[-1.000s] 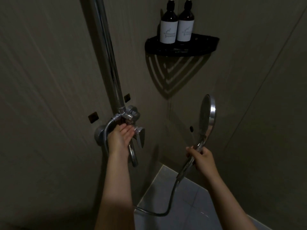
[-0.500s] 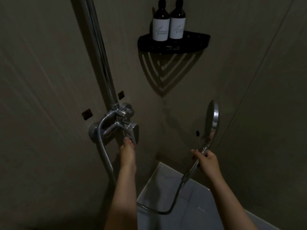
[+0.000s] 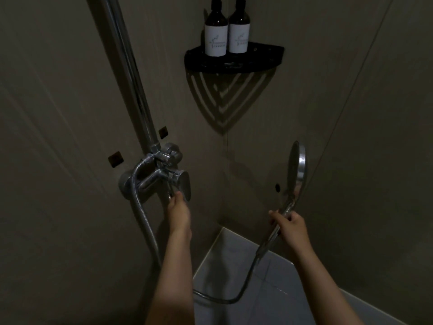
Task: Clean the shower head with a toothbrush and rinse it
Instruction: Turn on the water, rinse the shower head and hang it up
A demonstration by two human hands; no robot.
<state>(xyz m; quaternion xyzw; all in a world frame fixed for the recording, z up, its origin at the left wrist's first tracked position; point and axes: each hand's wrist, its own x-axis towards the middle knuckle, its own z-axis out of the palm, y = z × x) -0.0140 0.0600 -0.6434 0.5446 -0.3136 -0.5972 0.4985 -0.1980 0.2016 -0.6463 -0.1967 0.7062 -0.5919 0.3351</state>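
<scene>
Nearest, the hose (image 3: 248,275) loops low over the pale floor (image 3: 269,308) btwn the two forearms, slack, no kink visible. The right hand (image 3: 290,227) is wrapped round the handle of the shower head (image 3: 298,165), gripping low near the hose joint. The head stands upright, edge-on to the camera, face turned left toward the corner and apart from the wall. The left hand (image 3: 179,212) reaches up to the mixer tap (image 3: 154,181), fingers bunched together w/ tips at the lower edge of its lever (image 3: 185,187); can't tell if they pinch it or only push, too dark. No toothbrush in view and no stream plainly seen from the nozzles, so this is prob. the rinse step, i.e. working the water. To do it well: move the lever in small amounts, b/c full flow w/ the head upright would likely spray wall and person. Tilt the face down toward the floor first, w/ a firm grip, since the hose may stiffen and tug under pressure. A knob sits on top of the tap body, maybe a diverter; if water goes up the riser pipe (image 3: 131,73) instead of the hose, that needs switching. Then run water thru all nozzles, turning the head slowly so loosened grit washes out. Farther back, the corner shelf (image 3: 264,59) carries two bottles (image 3: 216,31) side by side; aim spray away from them.
</scene>
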